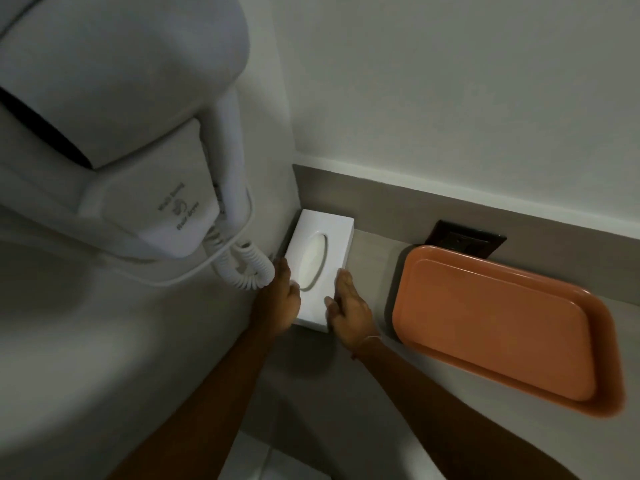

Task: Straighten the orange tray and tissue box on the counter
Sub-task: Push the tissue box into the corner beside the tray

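Observation:
A white tissue box [322,233] with an oval slot lies on the grey counter [374,265], pushed into the back left corner against the wall. My left hand [282,299] presses on its left side and near end. My right hand [348,306] holds its right side, thumb on the near corner. Both hands grip the box between them. To the right lies the orange tray [502,317], empty and flat on the counter, its long side slightly angled to the back wall.
A white wall-mounted hair dryer [138,133] hangs at the upper left, its coiled cord [242,268] dangling just left of the box. A dark wall socket [464,239] sits behind the tray. The counter's front edge runs below my forearms.

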Available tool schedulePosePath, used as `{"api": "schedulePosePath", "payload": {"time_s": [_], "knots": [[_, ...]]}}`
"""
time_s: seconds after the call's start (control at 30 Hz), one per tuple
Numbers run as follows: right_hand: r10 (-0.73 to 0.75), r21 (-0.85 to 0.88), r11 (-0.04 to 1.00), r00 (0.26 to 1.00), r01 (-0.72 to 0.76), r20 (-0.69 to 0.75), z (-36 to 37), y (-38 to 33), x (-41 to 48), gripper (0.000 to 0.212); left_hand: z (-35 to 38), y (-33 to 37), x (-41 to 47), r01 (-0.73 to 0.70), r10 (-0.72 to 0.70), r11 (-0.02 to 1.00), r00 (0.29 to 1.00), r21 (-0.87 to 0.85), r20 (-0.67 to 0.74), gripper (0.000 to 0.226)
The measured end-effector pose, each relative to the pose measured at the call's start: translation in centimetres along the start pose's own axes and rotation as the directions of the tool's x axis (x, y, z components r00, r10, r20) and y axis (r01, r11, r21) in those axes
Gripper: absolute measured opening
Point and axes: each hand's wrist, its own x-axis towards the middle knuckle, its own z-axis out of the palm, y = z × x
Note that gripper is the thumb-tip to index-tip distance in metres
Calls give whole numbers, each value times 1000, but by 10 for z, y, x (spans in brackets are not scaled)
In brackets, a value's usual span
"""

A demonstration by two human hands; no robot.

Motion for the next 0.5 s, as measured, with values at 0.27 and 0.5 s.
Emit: {"api": "schedulePosePath", "payload": {"time_s": [0.27,0.5], "knots": [[-370,-470,757,891,454,264,-14,32,-50,67,48,-80,-119,-114,153,951,981,289,-116,67],[-352,-558,650,855,515,380,6,47,-51,83,57,-116,-128,-164,161,871,986,463,45,64]]}}
